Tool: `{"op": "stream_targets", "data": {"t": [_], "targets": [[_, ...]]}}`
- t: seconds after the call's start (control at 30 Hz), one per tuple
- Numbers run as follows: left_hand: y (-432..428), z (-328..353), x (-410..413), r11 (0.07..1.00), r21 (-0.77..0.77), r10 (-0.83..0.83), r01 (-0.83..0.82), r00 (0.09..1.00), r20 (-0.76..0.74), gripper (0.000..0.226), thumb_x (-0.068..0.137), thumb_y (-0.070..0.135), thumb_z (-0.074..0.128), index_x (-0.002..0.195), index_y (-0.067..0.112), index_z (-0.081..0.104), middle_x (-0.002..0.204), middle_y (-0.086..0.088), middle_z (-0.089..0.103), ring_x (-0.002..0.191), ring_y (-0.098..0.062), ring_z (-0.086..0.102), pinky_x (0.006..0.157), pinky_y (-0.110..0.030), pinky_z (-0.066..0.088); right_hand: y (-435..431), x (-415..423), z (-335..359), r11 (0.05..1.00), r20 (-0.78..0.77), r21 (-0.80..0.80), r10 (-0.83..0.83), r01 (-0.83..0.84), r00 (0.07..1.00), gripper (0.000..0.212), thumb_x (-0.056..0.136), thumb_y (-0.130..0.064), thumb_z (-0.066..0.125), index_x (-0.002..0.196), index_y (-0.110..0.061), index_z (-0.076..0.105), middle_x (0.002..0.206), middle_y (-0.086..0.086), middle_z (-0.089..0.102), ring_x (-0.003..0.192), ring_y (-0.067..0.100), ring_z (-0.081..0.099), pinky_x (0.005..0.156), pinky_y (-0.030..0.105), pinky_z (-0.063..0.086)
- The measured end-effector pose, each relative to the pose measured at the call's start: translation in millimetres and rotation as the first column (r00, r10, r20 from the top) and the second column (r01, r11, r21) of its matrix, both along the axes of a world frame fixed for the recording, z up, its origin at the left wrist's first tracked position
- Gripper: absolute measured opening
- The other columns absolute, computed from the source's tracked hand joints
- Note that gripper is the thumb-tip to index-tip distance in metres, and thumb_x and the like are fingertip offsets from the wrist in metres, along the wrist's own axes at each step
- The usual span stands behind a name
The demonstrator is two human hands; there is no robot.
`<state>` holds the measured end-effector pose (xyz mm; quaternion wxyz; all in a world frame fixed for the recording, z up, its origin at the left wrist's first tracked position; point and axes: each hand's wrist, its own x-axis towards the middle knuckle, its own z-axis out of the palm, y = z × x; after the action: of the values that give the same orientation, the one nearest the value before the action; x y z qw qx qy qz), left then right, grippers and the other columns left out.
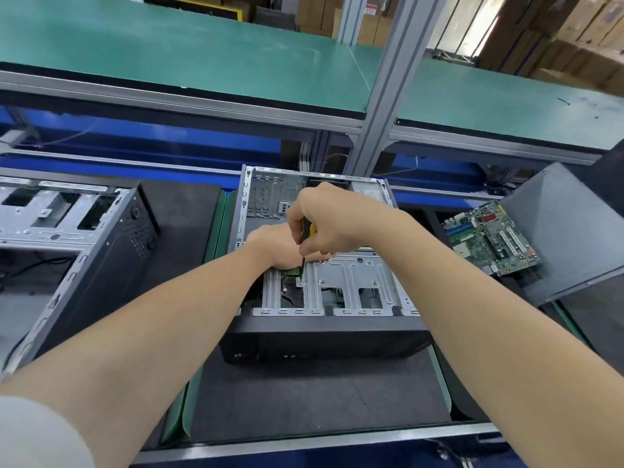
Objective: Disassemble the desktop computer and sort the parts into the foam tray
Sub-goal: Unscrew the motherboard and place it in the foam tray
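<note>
An open desktop computer case point(337, 342) lies on its side on a dark mat in front of me. My right hand point(326, 219) grips a screwdriver with a yellow and black handle point(309, 231), held upright. Its tip stands on a screw point(300, 282) in the silver drive bracket point(351, 282). My left hand point(273, 246) rests on the bracket just left of the shaft, its fingers partly hidden under my right hand. A green motherboard point(493, 238) lies on a dark panel at the right.
A second stripped case point(84, 238) lies to the left. A dark side panel point(567, 231) leans at the right under the motherboard. A vertical aluminium post point(374, 106) rises behind the case, with a green bench top point(169, 52) beyond.
</note>
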<state>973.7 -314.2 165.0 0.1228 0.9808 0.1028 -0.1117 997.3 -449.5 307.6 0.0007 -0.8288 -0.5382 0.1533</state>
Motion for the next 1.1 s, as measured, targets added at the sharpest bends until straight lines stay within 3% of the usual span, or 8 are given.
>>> {"op": "stream_targets", "data": {"t": [0.1, 0.23, 0.33, 0.43, 0.57, 0.67, 0.8, 1.1], "targets": [[-3.7, 6.3, -0.9, 1.0, -0.016, -0.022, 0.022, 0.999, -0.037, 0.011, 0.072, 0.031, 0.042, 0.074, 0.022, 0.048, 0.076, 0.004, 0.054, 0.066, -0.017, 0.052, 0.057, -0.031, 0.04, -6.0, -1.7, -3.6, 0.998, 0.03, 0.048, -0.05, 0.048, 0.998, 0.008, 0.088, -0.022, 0.077, 0.083, -0.019, 0.07, 0.084, -0.005, 0.07, 0.086, 0.017, 0.065, 0.06, 0.026, 0.043], [-5.1, 9.9, -3.1, 0.998, -0.056, 0.023, -0.026, 0.998, -0.054, 0.02, 0.078, 0.03, 0.043, 0.091, 0.021, 0.054, 0.088, 0.002, 0.063, 0.085, -0.023, 0.062, 0.075, -0.037, 0.053, -5.6, -20.1, -24.4, 0.923, -0.04, 0.315, -0.22, 0.221, 0.975, 0.021, 0.098, -0.032, 0.066, 0.085, -0.016, 0.067, 0.084, -0.003, 0.067, 0.084, 0.017, 0.061, 0.067, 0.03, 0.042], [-5.8, 9.1, -3.6, 0.998, -0.062, 0.012, -0.014, 0.999, -0.03, 0.039, 0.083, 0.035, 0.044, 0.114, 0.018, 0.061, 0.113, -0.005, 0.069, 0.104, -0.03, 0.064, 0.086, -0.041, 0.053, 4.7, -40.1, -47.0, 0.58, -0.382, 0.603, -0.393, 0.548, 0.837, 0.043, 0.106, -0.038, 0.054, 0.072, -0.011, 0.057, 0.067, 0.0, 0.061, 0.072, 0.022, 0.065, 0.069, 0.034, 0.049], [-8.2, 14.5, -6.9, 0.998, -0.059, 0.015, -0.018, 0.999, -0.043, 0.026, 0.077, 0.037, 0.039, 0.093, 0.023, 0.054, 0.103, -0.001, 0.068, 0.094, -0.029, 0.063, 0.078, -0.038, 0.05, 20.2, -45.7, -63.6, 0.209, -0.654, 0.63, -0.376, 0.747, 0.657, 0.053, 0.109, -0.037, 0.049, 0.063, -0.015, 0.033, 0.052, -0.006, 0.034, 0.053, 0.026, 0.054, 0.057, 0.036, 0.035], [-8.4, 13.0, -3.9, 0.998, -0.049, -0.039, 0.036, 0.998, -0.049, 0.024, 0.07, 0.037, 0.031, 0.077, 0.024, 0.049, 0.088, 0.001, 0.065, 0.082, -0.027, 0.064, 0.08, -0.042, 0.055, 30.5, -32.7, -70.2, 0.016, -0.822, 0.526, -0.247, 0.85, 0.513, 0.058, 0.106, -0.034, 0.054, 0.057, -0.02, 0.025, 0.058, 0.009, 0.025, 0.059, 0.024, 0.024, 0.058, 0.044, 0.022], [-6.7, 8.8, -0.6, 0.997, -0.026, -0.075, 0.074, 0.997, -0.034, 0.023, 0.071, 0.031, 0.03, 0.072, 0.024, 0.051, 0.075, 0.0, 0.061, 0.068, -0.024, 0.059, 0.066, -0.037, 0.05, 24.4, -20.1, -73.4, 0.079, -0.892, 0.438, -0.087, 0.896, 0.443, 0.057, 0.105, -0.03, 0.054, 0.056, -0.023, 0.026, 0.056, 0.008, 0.023, 0.052, 0.023, 0.02, 0.051, 0.038, 0.019], [-3.0, 1.0, 1.4, 0.995, 0.058, -0.081, 0.082, 0.997, -0.015, 0.016, 0.079, 0.018, 0.04, 0.067, 0.02, 0.05, 0.069, 0.001, 0.056, 0.062, -0.019, 0.054, 0.052, -0.03, 0.039, 19.3, -11.1, -71.3, 0.351, -0.917, 0.393, 0.074, 0.85, 0.393, 0.06, 0.107, -0.035, 0.051, 0.053, -0.023, 0.027, 0.048, 0.0, 0.021, 0.041, 0.014, 0.015, 0.046, 0.021, 0.018], [-1.0, -4.1, 0.9, 0.994, 0.096, -0.057, 0.056, 0.998, 0.006, 0.028, 0.092, 0.019, 0.047, 0.064, 0.022, 0.043, 0.067, 0.004, 0.047, 0.068, -0.021, 0.051, 0.066, -0.034, 0.043, 15.7, -2.7, -63.1, 0.593, -0.931, 0.363, 0.195, 0.718, 0.31, 0.051, 0.108, -0.024, 0.044, 0.06, -0.017, 0.03, 0.048, 0.001, 0.02, 0.041, 0.012, 0.014, 0.045, 0.019, 0.017]]}}
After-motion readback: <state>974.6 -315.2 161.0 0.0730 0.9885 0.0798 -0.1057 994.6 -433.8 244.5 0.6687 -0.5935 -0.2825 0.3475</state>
